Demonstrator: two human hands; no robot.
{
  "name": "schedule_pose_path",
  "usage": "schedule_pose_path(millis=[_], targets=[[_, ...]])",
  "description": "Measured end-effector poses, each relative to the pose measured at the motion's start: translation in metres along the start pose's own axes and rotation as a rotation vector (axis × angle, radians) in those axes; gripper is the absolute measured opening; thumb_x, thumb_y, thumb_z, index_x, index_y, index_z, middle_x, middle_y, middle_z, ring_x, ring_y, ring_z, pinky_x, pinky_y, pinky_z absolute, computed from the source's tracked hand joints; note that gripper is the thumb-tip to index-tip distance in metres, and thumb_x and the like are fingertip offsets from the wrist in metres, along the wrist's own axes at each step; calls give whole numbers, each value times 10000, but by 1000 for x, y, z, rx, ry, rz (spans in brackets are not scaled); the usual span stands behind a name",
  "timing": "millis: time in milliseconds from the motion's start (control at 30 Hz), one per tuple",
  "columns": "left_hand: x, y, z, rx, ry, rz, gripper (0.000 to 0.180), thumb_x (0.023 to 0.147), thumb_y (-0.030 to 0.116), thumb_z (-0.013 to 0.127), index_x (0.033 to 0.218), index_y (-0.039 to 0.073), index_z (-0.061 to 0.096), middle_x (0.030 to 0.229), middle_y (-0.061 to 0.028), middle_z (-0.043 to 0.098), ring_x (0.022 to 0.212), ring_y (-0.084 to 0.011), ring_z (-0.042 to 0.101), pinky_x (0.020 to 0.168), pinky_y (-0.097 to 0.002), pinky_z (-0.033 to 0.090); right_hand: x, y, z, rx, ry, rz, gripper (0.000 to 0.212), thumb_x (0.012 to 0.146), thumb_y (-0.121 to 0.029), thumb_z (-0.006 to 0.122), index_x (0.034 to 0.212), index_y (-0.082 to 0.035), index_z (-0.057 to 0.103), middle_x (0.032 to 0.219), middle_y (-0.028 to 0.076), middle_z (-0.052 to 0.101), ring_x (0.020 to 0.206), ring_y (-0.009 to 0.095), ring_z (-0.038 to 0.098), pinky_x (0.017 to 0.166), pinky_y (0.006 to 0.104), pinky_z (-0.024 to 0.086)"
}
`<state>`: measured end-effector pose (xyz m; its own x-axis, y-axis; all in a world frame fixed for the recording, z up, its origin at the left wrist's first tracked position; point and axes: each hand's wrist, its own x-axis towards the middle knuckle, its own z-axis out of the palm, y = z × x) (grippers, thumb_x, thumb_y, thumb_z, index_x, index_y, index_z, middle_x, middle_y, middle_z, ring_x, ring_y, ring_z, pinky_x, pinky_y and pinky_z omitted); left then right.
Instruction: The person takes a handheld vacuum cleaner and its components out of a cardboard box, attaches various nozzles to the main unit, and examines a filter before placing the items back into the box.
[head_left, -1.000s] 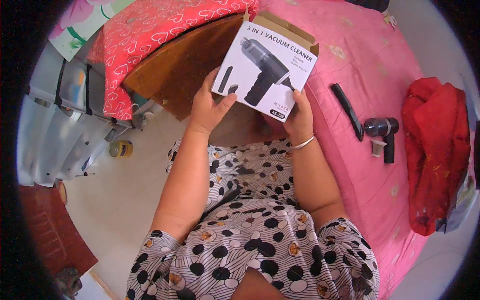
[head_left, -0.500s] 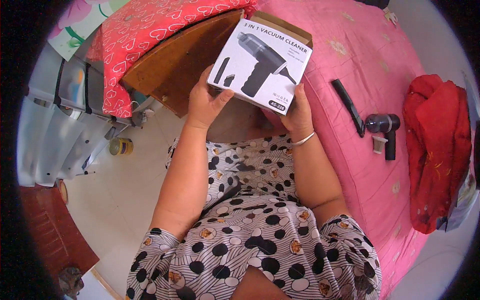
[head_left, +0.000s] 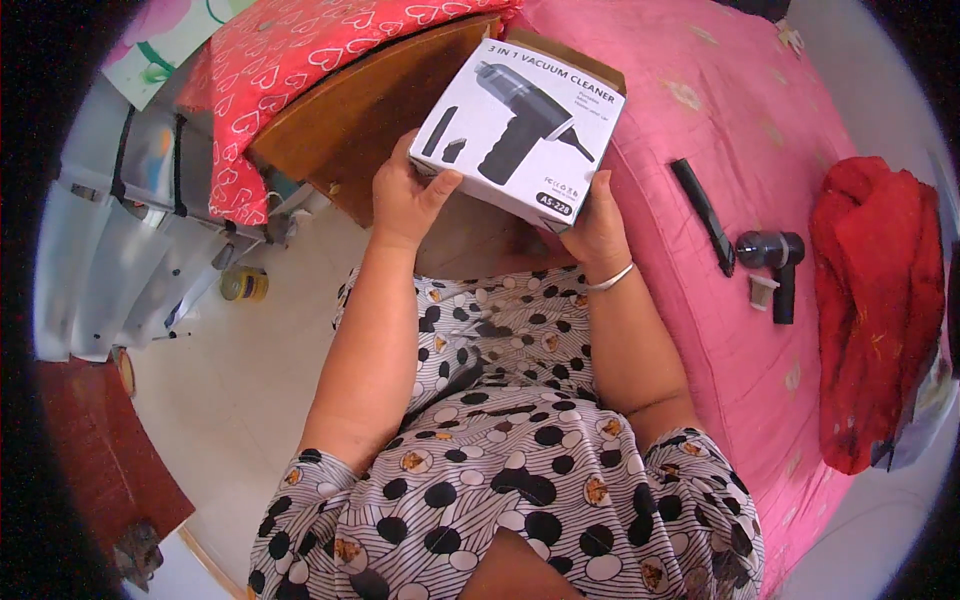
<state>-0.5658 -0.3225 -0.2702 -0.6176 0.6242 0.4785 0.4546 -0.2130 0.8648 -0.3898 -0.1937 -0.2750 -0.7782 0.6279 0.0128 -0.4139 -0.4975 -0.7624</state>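
Both my hands hold up a white cardboard box [head_left: 470, 150] with a handheld vacuum cleaner pictured on its front. Its far end shows bare brown card, and the top flap seems raised there. My left hand [head_left: 415, 195] grips the near left corner, thumb on the front and fingers behind. At the near right corner my right hand [head_left: 598, 228] closes round the side, its fingers partly hidden by the box. On the pink bed to the right lie a black handheld vacuum [head_left: 782, 262], a small pale filter cup [head_left: 763, 292] and a long black nozzle attachment [head_left: 703, 215].
A red cloth [head_left: 875, 310] lies bunched on the right of the pink bedspread [head_left: 740, 400]. Ahead stands a wooden table [head_left: 345, 130] with a red heart-patterned cover [head_left: 300, 60]. To the left are a yellow tin [head_left: 243, 284] on the floor and a dark red mat [head_left: 105, 450].
The box stays in both hands and tilts slightly, showing a little more of its near edge. The surroundings shift slightly in view.
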Motion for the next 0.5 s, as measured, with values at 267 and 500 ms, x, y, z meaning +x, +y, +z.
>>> schedule_pose_path(millis=[267, 500], targets=[[-5, -7, -9, -30, 46, -141, 499, 871, 459, 595, 1069, 1, 608, 938, -74, 669, 922, -151, 593, 847, -289, 441, -7, -2, 3, -124, -156, 148, 806, 885, -670, 325, 1326, 1, 396, 1120, 209, 604, 855, 363, 643, 701, 411, 548], [10, -11, -23, 67, -191, -663, 450, 919, 389, 487, 1054, -13, 637, 939, -60, 643, 870, -150, 543, 811, -276, 415, -12, 2, 3, -425, -133, -81, 725, 876, -421, 610, 1377, 15, 318, 1297, 122, 480, 1192, 216, 453, 995, 347, 378]])
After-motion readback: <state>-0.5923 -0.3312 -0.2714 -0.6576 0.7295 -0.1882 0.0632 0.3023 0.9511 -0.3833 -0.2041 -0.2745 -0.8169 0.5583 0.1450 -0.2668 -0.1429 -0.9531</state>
